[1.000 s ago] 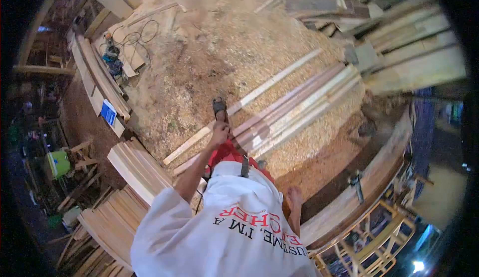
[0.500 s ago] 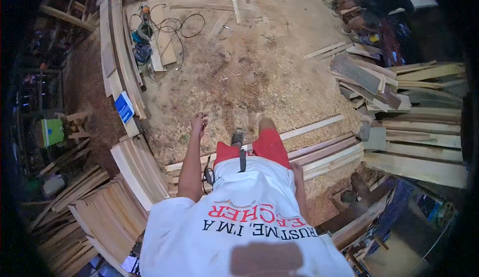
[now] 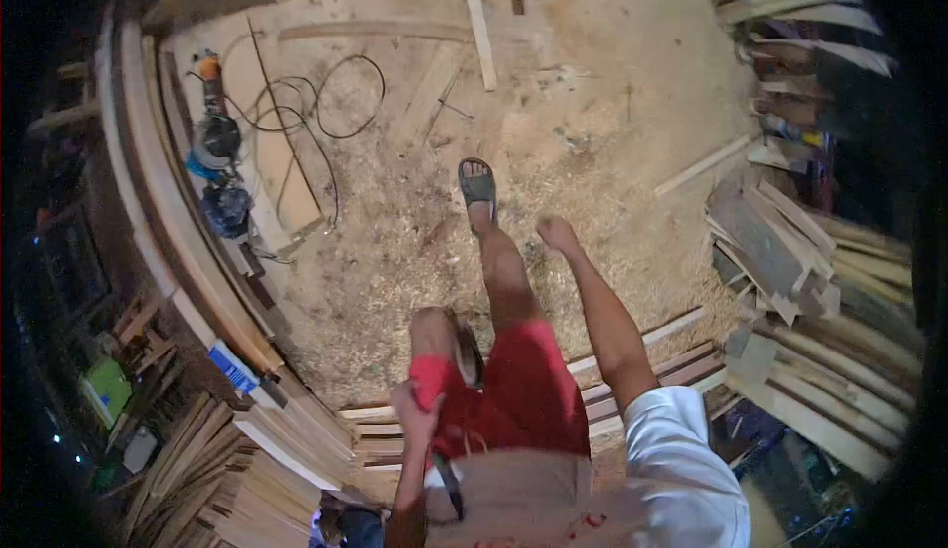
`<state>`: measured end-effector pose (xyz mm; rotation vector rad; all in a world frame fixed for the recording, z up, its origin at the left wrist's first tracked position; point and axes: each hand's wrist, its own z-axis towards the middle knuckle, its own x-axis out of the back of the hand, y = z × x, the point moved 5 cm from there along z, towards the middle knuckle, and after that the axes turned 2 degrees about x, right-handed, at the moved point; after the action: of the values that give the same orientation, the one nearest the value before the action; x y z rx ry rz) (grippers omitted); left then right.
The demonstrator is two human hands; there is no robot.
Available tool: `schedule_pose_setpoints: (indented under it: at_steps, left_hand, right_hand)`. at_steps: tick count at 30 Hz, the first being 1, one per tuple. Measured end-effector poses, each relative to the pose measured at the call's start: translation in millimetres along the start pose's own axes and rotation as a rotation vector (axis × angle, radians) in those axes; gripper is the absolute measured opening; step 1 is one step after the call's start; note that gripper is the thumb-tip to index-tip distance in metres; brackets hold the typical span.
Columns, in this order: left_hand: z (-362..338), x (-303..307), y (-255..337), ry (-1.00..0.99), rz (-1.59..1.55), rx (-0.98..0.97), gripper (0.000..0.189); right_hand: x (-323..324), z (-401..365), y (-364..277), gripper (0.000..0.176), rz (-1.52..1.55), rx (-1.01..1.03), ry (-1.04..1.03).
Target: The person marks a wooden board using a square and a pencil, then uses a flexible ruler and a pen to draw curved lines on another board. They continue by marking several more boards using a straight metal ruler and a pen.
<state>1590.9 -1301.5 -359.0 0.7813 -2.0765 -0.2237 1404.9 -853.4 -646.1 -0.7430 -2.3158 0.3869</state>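
Note:
My right hand (image 3: 557,233) swings out in front of me over the shavings on the floor, its fingers curled in and nothing visible in them. Beside my left thigh hangs my left hand (image 3: 419,412), against the leg of the red shorts (image 3: 518,390); its fingers are blurred and partly merge with the cloth. One foot in a dark slide sandal (image 3: 478,185) is planted ahead, while the other leg is bent back. Neither hand touches any wood. Nearest below my right hand is a thin light strip of wood (image 3: 674,326) on the floor.
Power tools (image 3: 217,148) with a looping black cable (image 3: 380,104) lie on boards at the left. Long planks (image 3: 148,202) line that side, with a blue-and-white packet (image 3: 233,367) on them. Offcuts (image 3: 765,232) and stacked boards (image 3: 820,380) are piled at the right. Loose sticks (image 3: 478,35) lie ahead.
My right arm has swung forward from my side, and my left hand has dropped back to my thigh. One leg has stepped forward. The tools and cable appear nearer.

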Motion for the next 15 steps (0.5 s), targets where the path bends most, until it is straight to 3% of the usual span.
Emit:
schedule_pose_setpoints:
  at_steps: [1,2,3,4,6,8,10,13,15]
  left_hand:
    - [32,25,44,0.076,-0.179,0.062,0.064]
    - [60,32,63,0.04,-0.112,0.127,0.065]
    - [83,39,75,0.001,-0.035,0.187,0.067]
    - [94,46,87,-0.037,-0.035,0.241,0.068]
    - [142,40,99,-0.02,0.001,0.307,0.069]
    - [182,27,94,-0.015,0.059,0.328,0.069]
    - [219,20,94,0.059,0.006,0.313,0.071]
    - [202,68,101,0.164,-0.055,0.359,0.073]
    - [224,93,121,0.066,-0.037,0.421,0.074]
  right_hand:
    - [5,77,-14,0.054,-0.098,-0.018,0.113]
    - [-17,173,-5,0.053,-0.133,0.018,0.031]
    - [-12,234,-43,0.05,-0.264,-0.046,-0.174]
    - [12,264,-95,0.042,-0.269,-0.006,-0.067]
    - [6,360,-129,0.039,-0.317,0.008,0.2]
    - [-14,418,-142,0.038,-0.334,0.013,0.196]
    - [-21,467,-140,0.034,-0.36,0.076,0.333]
    - [-65,484,-93,0.029,-0.218,0.093,0.23]
    - [-24,400,-129,0.034,-0.28,0.021,-0.162]
